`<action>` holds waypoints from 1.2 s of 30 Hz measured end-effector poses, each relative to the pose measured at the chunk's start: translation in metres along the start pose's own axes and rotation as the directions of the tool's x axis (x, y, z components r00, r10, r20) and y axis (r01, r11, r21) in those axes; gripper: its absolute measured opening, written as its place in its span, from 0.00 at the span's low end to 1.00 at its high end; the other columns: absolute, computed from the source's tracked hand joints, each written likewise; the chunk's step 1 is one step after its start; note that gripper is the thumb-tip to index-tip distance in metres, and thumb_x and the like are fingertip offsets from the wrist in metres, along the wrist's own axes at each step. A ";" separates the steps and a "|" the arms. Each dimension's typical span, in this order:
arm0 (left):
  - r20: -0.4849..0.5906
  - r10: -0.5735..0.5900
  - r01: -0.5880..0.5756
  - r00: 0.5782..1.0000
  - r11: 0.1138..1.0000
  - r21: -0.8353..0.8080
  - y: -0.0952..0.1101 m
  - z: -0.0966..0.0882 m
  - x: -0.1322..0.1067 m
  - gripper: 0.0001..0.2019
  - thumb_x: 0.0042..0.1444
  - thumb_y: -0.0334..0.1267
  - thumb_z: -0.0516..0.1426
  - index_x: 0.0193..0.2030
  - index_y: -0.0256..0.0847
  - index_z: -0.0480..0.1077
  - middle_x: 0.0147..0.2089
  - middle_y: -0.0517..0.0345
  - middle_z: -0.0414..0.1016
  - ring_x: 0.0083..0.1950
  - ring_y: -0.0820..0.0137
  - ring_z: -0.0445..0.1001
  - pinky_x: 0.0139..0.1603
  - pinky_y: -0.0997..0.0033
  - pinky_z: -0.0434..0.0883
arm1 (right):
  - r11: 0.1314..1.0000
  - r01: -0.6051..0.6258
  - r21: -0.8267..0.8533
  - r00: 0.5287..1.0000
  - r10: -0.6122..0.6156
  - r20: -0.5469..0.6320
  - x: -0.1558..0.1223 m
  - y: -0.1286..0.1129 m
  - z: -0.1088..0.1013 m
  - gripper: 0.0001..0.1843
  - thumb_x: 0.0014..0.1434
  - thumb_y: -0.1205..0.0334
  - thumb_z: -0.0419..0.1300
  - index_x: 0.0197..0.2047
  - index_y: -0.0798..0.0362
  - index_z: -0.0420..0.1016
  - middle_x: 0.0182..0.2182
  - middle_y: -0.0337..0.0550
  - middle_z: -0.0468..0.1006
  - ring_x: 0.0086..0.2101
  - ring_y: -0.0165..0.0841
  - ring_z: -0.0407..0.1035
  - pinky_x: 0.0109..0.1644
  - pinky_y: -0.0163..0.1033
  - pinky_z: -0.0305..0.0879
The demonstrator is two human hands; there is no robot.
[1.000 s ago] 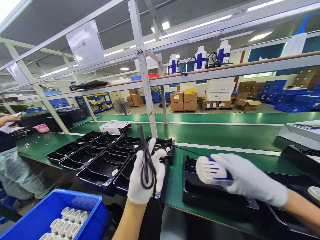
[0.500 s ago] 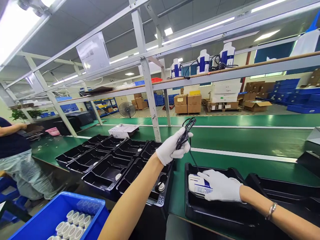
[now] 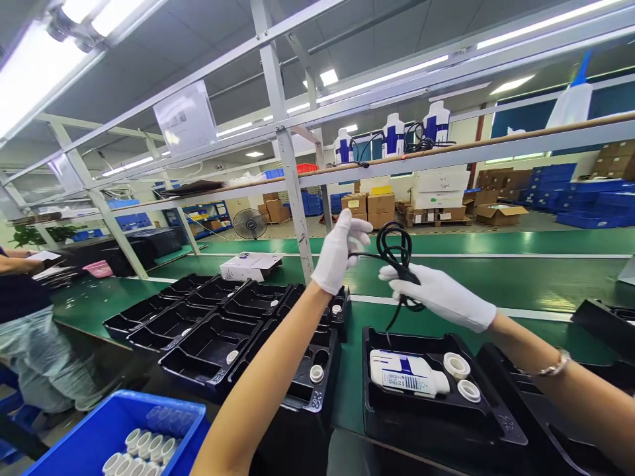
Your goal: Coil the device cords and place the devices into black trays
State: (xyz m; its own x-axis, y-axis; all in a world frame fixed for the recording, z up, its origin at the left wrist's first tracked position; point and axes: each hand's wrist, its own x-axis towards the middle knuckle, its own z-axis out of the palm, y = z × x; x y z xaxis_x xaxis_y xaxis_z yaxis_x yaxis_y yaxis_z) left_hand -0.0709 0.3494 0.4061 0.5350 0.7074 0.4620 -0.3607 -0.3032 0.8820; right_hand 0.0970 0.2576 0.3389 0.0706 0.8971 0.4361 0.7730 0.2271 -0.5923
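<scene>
A coiled black cable (image 3: 397,241) hangs above a black plastic tray (image 3: 397,413). My white-gloved right hand (image 3: 436,291) grips the middle of the coil. To its left, my white-gloved left hand (image 3: 340,254) has a stretch of the same cable running into its lower fingers, while its upper fingers point outward. Inside the tray lies a white and blue bottle-shaped device (image 3: 407,375) on its side, label up, with the cable trailing down to its left end. Two white round caps, an upper one (image 3: 456,364) and a lower one (image 3: 469,391), sit to its right.
Several black trays (image 3: 213,344) stand in rows at left on the green bench. A blue bin (image 3: 188,423) with white cup-shaped parts is at the lower left. Similar devices (image 3: 393,135) stand on the shelf above. A person (image 3: 30,317) works at the far left.
My right hand has left the device in the tray and risen to take the cable coil. My left hand has shifted slightly up and left, off the coil. The caps now show.
</scene>
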 end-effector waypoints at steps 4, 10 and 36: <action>-0.143 0.014 -0.054 0.990 0.957 -0.285 -0.019 0.033 0.006 0.31 0.67 0.68 0.49 0.40 0.40 0.75 0.31 0.60 0.71 0.25 0.77 0.66 0.25 0.78 0.66 | 0.956 0.037 0.292 0.996 -0.058 0.061 0.012 -0.002 0.022 0.33 0.61 0.35 0.61 0.59 0.50 0.77 0.53 0.47 0.82 0.52 0.49 0.74 0.61 0.56 0.70; 0.163 0.059 -0.039 0.985 0.991 -0.126 -0.112 0.033 -0.006 0.35 0.58 0.58 0.66 0.67 0.44 0.64 0.60 0.49 0.75 0.51 0.66 0.76 0.54 0.65 0.74 | 0.922 0.038 0.386 0.985 0.031 -0.171 0.013 0.023 0.012 0.33 0.59 0.29 0.62 0.50 0.49 0.80 0.51 0.48 0.82 0.54 0.50 0.72 0.65 0.57 0.64; 0.819 -0.362 -0.863 0.444 0.071 0.499 -0.217 -0.016 -0.053 0.13 0.74 0.42 0.50 0.48 0.43 0.76 0.47 0.55 0.80 0.47 0.63 0.78 0.37 0.63 0.73 | 0.780 0.096 -0.619 0.815 0.295 0.499 -0.041 0.165 0.088 0.18 0.63 0.68 0.56 0.52 0.56 0.82 0.46 0.59 0.84 0.45 0.53 0.80 0.46 0.50 0.70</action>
State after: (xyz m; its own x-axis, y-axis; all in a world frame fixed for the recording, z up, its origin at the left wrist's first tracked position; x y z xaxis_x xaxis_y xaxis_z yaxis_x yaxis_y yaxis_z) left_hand -0.0328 0.3882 0.1889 0.9944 -0.0991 -0.0377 -0.1058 -0.9511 -0.2901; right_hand 0.1663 0.2917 0.1640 -0.0285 0.9871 -0.1575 0.9996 0.0287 -0.0006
